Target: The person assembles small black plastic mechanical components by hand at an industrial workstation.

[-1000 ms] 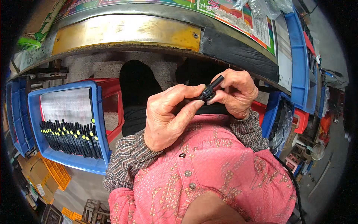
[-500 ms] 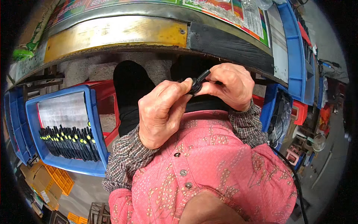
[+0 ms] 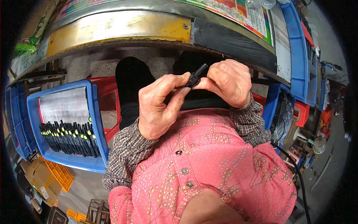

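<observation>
Left: blue bin [image 3: 97, 115], black sticks [image 3: 71, 140] lined up side by side, probably so they stay orderly and within reach. Left hand [image 3: 158, 104] pinches black part [image 3: 194, 79] between thumb and fingers, likely to steady it. Part sits between hands, over lap [image 3: 203, 100]. Right hand [image 3: 233, 82]: fingers curled, thumb at part's side; can't tell if it grips.

Black piece [image 3: 193, 79], bunched and ridged around the middle, fine detail too small to resolve, smooth cylindrical end [image 3: 201, 70] slanting up and rightward, lower-left side pinched in left hand [image 3: 157, 106], partly hidden
</observation>
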Demonstrator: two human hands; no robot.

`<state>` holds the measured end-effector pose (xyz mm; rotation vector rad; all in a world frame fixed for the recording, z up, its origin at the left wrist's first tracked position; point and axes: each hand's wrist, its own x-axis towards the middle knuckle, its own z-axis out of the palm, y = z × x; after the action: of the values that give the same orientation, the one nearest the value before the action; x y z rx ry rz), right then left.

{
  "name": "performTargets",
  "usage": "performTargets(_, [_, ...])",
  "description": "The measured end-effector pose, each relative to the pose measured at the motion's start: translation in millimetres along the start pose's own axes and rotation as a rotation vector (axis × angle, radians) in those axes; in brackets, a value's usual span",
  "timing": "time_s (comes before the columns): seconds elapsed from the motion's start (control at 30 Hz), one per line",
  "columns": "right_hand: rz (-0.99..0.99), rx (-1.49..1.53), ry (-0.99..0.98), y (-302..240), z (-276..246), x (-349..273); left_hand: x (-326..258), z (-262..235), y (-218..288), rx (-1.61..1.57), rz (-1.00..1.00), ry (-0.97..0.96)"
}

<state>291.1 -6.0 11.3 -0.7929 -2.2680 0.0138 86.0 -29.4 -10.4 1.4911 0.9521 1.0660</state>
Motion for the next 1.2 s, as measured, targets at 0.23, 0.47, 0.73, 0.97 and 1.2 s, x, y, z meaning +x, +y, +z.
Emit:
performTargets(0.23, [-0.091,-0.066,0.038,4,5,-1,0,0,-5,0.079,0.106,0.013])
performTargets(0.47, [-0.22,-0.201,0.0,5,6,1,4,-4,-7,0.163,0.212,-0.001])
performTargets(0.73, [-0.175,-0.001,-0.062,10,7,5,3,-5,-4,-0.087,-0.104,0.002])
performTargets(0.97, [0.045,0.055,-0.013,-11,16,-7,-2,-6,-1,-0.292,-0.231,0.005])
performTargets(1.2, [0.193,0.116,0.096,-22,27,-7,-7,1,-3,-0.56,-0.286,0.044])
